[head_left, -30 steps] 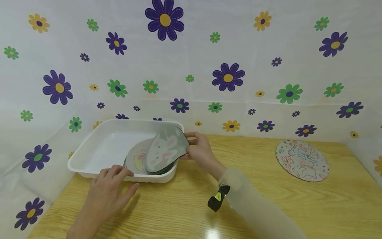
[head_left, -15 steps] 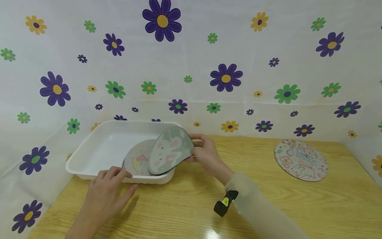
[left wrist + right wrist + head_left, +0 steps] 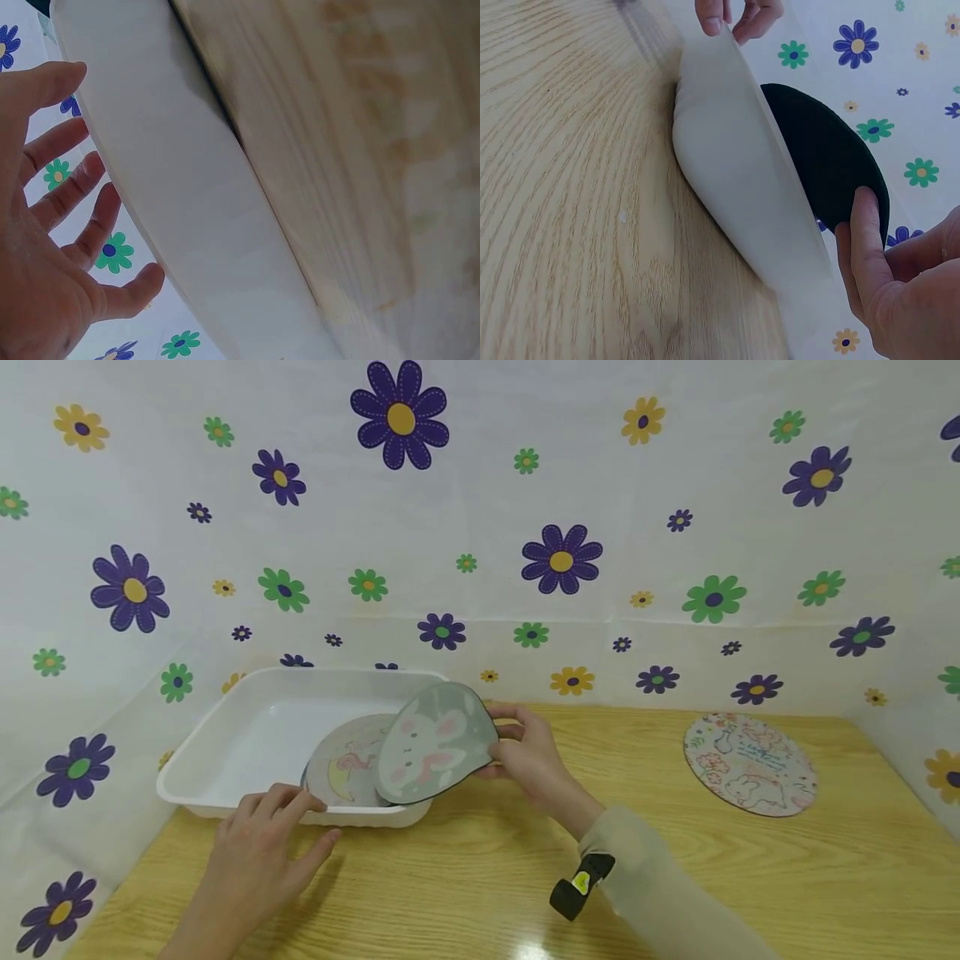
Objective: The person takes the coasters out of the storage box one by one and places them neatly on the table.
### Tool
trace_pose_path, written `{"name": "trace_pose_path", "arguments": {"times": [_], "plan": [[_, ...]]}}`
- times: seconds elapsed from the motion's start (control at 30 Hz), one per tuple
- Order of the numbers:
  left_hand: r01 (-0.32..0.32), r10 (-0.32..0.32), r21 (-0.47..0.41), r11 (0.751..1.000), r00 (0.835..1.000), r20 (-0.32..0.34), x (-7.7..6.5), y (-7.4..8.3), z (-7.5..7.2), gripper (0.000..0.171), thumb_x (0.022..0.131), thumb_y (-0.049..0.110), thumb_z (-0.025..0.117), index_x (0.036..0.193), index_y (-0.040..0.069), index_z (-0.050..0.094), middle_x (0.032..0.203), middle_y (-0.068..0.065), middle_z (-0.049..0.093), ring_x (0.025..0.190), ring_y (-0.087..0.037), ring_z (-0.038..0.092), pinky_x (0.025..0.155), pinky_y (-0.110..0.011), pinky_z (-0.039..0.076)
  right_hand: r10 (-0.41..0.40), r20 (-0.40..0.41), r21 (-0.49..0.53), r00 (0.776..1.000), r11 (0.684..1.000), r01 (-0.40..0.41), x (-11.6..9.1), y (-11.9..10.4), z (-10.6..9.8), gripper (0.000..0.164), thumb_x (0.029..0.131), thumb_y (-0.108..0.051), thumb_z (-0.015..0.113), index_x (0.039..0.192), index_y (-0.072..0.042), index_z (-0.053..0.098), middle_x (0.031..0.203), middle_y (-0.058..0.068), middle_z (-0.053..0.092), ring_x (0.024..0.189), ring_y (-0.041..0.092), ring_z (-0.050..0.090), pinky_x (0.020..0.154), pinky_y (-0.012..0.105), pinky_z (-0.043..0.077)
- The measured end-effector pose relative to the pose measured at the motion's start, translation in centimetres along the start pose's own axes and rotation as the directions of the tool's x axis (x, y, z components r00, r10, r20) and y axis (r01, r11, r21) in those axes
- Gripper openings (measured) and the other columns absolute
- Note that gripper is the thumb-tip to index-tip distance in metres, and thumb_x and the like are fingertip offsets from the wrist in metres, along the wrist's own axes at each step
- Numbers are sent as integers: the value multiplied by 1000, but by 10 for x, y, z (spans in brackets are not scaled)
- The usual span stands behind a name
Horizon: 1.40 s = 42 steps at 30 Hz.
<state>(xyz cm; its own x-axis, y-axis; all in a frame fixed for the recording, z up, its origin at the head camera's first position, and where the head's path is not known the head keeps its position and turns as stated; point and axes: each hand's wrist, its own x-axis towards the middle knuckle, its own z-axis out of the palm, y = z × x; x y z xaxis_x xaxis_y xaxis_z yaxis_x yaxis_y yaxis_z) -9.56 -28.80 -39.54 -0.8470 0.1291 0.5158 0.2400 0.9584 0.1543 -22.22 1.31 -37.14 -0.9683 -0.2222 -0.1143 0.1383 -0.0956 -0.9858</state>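
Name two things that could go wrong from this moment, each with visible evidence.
The right hand grips the grey rabbit mat by one edge, so it might slip free.
That mat also overlaps the moon mat in the white tray in the head view; if they touch, moving it could drag the moon mat along.

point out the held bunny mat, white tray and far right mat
Held bunny mat (image 3: 437, 743): head view, printed face
White tray (image 3: 258, 747): head view, bare floor
Far right mat (image 3: 750, 766): head view, printed centre

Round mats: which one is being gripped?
The grey-green rabbit mat, its edge pinched by the right hand. The crescent-moon mat is in the white tray; the floral mat lies on the wooden table.
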Motion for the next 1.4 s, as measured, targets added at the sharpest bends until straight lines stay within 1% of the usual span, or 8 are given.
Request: {"name": "trace_pose_path", "arguments": {"times": [0.2, 0.3, 0.43, 0.57, 0.87, 1.1, 1.4], "plan": [[4, -4, 3, 1000, 1000, 6, -2, -1, 0, 31, 77, 32, 88, 98, 22, 67, 105, -5, 66, 99, -40, 60, 70, -61, 49, 5, 1, 11, 1000, 1000, -5, -5, 1, -2, 51, 89, 18, 52, 135, -3, 55, 121, 24, 59, 75, 20, 69, 67, 34, 64], [-5, 5, 0, 1000, 1000, -5, -2, 0, 1, 31, 76, 31, 88, 97, 21, 67, 105, -5, 66, 98, -39, 61, 69, -60, 50, 2, 9, 14, 1000, 1000, -2, -7, 2, -6, 52, 89, 18, 52, 137, -3, 54, 121, 23, 60, 77, 19, 69, 69, 36, 64], [-18, 18, -8, 1000, 1000, -11, -1, 0, 1, 31, 76, 31, 88, 97, 22, 67, 105, -4, 66, 97, -39, 61, 68, -59, 50, 0, 9, 13, 1000, 1000, 0, -10, 5, -14, 52, 90, 18, 52, 137, -4, 54, 121, 24, 60, 81, 21, 69, 73, 40, 64], [-11, 11, -4, 1000, 1000, -5, -1, -1, -1, 31, 77, 31, 88, 97, 22, 67, 106, -5, 66, 98, -40, 61, 70, -61, 49, 7, 9, 7, 1000, 1000, -7, -10, 7, -19, 51, 91, 17, 53, 137, -4, 54, 121, 24, 61, 83, 22, 69, 75, 44, 64], [6, -6, -8, 1000, 1000, 12, -1, -1, 0, 31, 78, 31, 88, 99, 22, 67, 107, -6, 66, 100, -39, 60, 74, -63, 48, 5, 10, 36, 1000, 999, -5, -12, 7, -23, 52, 91, 17, 53, 138, -3, 53, 118, 22, 62, 78, 19, 71, 70, 36, 64], [8, -8, -8, 1000, 1000, 12, 0, -1, -1, 31, 78, 32, 88, 99, 22, 67, 107, -5, 66, 100, -40, 60, 74, -63, 48, 20, 8, 58, 1000, 998, -21, -14, 6, -27, 51, 92, 16, 53, 139, -4, 51, 119, 21, 61, 82, 18, 70, 70, 33, 64], [-8, 8, -4, 1000, 1000, -3, 0, -2, 0, 31, 77, 31, 88, 98, 22, 67, 106, -6, 66, 99, -41, 61, 72, -62, 49, 24, -12, 67, 1000, 998, -23, -19, 5, -35, 51, 93, 16, 52, 141, -4, 50, 124, 23, 58, 86, 20, 69, 70, 31, 63]]}}
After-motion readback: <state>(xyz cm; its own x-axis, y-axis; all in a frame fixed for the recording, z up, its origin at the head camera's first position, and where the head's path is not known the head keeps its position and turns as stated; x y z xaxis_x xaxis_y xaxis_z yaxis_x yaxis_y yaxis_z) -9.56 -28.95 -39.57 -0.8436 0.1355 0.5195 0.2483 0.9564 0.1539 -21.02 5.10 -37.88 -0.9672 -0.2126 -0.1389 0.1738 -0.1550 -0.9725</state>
